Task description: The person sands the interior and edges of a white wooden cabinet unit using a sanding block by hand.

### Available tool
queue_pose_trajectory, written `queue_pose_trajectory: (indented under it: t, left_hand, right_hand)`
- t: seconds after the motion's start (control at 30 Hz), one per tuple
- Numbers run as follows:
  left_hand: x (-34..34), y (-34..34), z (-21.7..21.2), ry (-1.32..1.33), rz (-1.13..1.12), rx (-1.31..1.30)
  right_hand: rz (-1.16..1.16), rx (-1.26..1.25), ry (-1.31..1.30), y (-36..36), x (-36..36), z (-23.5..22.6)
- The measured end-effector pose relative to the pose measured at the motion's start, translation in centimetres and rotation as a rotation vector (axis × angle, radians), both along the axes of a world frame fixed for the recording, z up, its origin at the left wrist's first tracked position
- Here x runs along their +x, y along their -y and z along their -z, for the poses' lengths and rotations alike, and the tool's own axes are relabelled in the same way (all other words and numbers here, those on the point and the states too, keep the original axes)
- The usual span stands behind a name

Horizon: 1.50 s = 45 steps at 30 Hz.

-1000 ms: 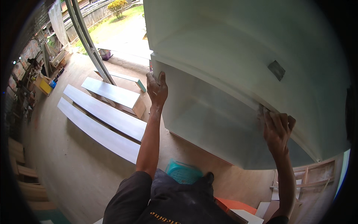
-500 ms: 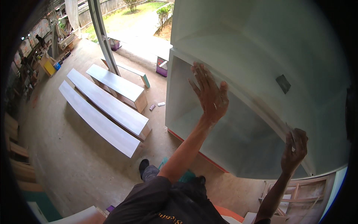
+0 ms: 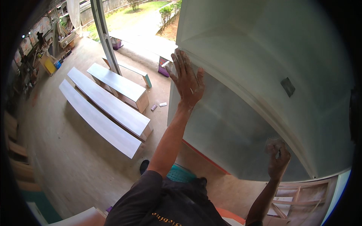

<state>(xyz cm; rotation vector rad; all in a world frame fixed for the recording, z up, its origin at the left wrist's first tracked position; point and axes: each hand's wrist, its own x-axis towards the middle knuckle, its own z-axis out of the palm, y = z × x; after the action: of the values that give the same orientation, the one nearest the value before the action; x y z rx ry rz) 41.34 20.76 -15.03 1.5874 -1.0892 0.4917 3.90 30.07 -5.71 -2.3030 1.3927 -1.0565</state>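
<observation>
A large pale grey-white cabinet (image 3: 233, 41) with open compartments fills the right side. My left hand (image 3: 186, 79), dusted white, lies with fingers stretched out at the far left end of the long divider edge (image 3: 252, 98). My right hand (image 3: 278, 158) is in front of the lower compartment, left of the divider's near end. Its fingers are curled together and partly blurred; what they hold, if anything, I cannot make out. A small dark grey rectangle (image 3: 287, 87) shows on the surface above the divider.
Several long white-topped boards (image 3: 100, 116) rest on the floor to the left. A metal post (image 3: 103, 41) stands behind them. Two small items (image 3: 158, 106) lie near the cabinet. A teal perforated seat (image 3: 180, 174) is below me. Wooden frames (image 3: 298, 199) lean at the lower right.
My left hand has slid left and farther along to the divider's end, still spread. My right hand has moved left and down, off the divider edge, toward the lower compartment.
</observation>
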Motion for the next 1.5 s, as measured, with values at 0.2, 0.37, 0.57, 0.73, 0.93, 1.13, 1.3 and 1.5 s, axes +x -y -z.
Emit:
queue_pose_trajectory:
  t: [0.2, 0.37, 0.57, 0.73, 0.93, 1.13, 1.3, 1.5]
  left_hand:
    - [-0.7, 0.2, -0.8, -0.133, 0.042, -0.042]
    - [-4.9, -0.7, -0.6, -0.181, 0.157, -0.049]
    - [-3.1, -0.9, -0.4, -0.182, 0.081, -0.020]
    - [1.3, 0.1, 0.1, -0.359, -0.041, 0.000]
    - [4.6, 1.4, 1.0, -0.927, 0.313, -0.195]
    - [6.3, 0.8, 1.8, -0.871, 0.380, -0.333]
    - [8.6, 0.3, 1.5, -0.830, 0.431, -0.166]
    - [9.1, 0.6, 0.5, -0.701, 0.592, -0.219]
  right_hand:
    - [-0.028, 0.132, 0.120, -1.2, -0.5, 3.2]
    - [-0.099, 0.177, 0.238, -1.1, 0.2, 5.3]
    - [-0.046, 0.127, 0.257, 0.1, 0.7, 4.8]
    - [0.070, -0.084, 0.130, 0.2, -0.4, 3.7]
    - [0.055, -0.034, 0.123, -0.1, -3.6, 2.4]
    - [-0.129, -0.319, 0.071, -0.1, -7.6, -3.1]
    - [0.040, -0.455, 0.227, 3.0, -4.7, -5.9]
    - [0.497, -0.449, 0.478, 4.4, 2.7, -5.1]
